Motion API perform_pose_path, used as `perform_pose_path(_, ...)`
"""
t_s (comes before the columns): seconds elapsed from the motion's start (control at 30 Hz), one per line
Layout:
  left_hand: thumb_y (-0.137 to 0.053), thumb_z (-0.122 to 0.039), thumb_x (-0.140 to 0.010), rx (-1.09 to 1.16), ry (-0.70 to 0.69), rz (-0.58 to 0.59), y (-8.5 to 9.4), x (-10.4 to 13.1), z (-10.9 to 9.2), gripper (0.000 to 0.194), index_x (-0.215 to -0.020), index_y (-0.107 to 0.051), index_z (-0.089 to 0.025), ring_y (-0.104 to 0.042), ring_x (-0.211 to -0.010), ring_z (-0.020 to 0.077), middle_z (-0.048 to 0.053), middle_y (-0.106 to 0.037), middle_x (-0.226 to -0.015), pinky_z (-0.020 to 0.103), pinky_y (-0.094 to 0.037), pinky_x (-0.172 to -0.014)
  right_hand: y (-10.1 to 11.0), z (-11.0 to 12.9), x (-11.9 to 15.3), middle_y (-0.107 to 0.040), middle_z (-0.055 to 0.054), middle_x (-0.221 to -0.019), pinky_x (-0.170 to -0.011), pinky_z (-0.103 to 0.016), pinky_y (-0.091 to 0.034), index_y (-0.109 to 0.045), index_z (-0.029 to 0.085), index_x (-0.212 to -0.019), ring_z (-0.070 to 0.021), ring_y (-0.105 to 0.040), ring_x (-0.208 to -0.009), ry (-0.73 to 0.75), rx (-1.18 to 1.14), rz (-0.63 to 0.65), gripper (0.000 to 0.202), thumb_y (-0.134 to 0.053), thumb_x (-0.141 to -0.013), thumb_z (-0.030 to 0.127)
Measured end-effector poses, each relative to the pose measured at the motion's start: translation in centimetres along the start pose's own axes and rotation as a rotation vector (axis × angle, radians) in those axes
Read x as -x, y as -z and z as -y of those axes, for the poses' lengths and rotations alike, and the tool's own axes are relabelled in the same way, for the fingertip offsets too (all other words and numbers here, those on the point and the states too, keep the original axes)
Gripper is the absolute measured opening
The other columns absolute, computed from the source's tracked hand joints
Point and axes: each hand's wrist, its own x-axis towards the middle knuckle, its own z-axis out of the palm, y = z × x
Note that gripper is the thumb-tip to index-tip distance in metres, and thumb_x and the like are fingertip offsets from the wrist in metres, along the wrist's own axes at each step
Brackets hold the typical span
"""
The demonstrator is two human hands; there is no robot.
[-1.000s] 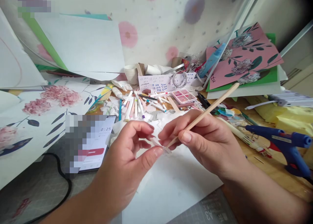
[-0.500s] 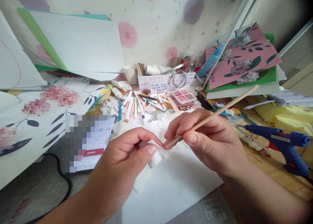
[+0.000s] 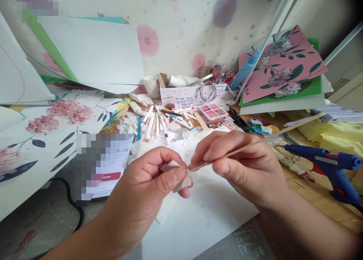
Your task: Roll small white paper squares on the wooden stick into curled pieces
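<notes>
Between the thumb and fingers of my left hand (image 3: 154, 177) is a small piece of thin white paper (image 3: 183, 181), pinched and partly covered by the thumb. My right hand (image 3: 241, 165) grips a thin wooden stick (image 3: 272, 135) in its closed fingers, held slantwise with the long end up to the right. The stick's lower tip is close to the white piece; my fingertips hide whether the two touch. Below both hands lies a large white sheet (image 3: 193, 226), with crumpled white scraps (image 3: 181, 146) behind it.
A phone (image 3: 110, 173) showing a timer lies left on the cutting mat (image 3: 96, 229), beside a flower picture (image 3: 65, 139). Several markers (image 3: 159, 124) and a pink palette (image 3: 213, 112) are behind. A blue glue gun (image 3: 331, 161) stands to the right.
The stick has tipped lower, its far end swinging right and down. The white piece in my left hand has turned, and more left fingertips show beneath it.
</notes>
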Motion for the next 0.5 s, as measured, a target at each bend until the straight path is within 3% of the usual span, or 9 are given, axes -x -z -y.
perform_pose_path(0.33, -0.072, -0.026, -0.083, 0.004, 0.007, -0.004, 0.09, 0.13, -0.12, 0.01, -0.073, -0.07, -0.023, -0.063, -0.064, 0.0137, -0.003, -0.067, -0.064, 0.022, -0.049, -0.064, -0.03, 0.0, -0.16, -0.072, -0.004, -0.079, -0.067, -0.027, -0.06, -0.07, 0.017, -0.091, -0.0158, -0.071, -0.078, 0.001, 0.017, 0.005, 0.006, -0.067, -0.089, 0.013)
perform_pose_path(0.5, -0.068, -0.02, -0.087, 0.073, 0.007, -0.017, -0.29, 0.0, -0.12, 0.014, -0.072, -0.069, -0.021, -0.06, -0.064, 0.0109, -0.003, -0.066, -0.062, 0.019, -0.049, -0.064, 0.04, 0.21, -0.06, -0.072, -0.006, -0.085, -0.071, -0.026, -0.059, -0.07, 0.016, -0.094, -0.0154, -0.071, -0.081, -0.025, 0.029, 0.039, 0.007, -0.064, -0.091, 0.012)
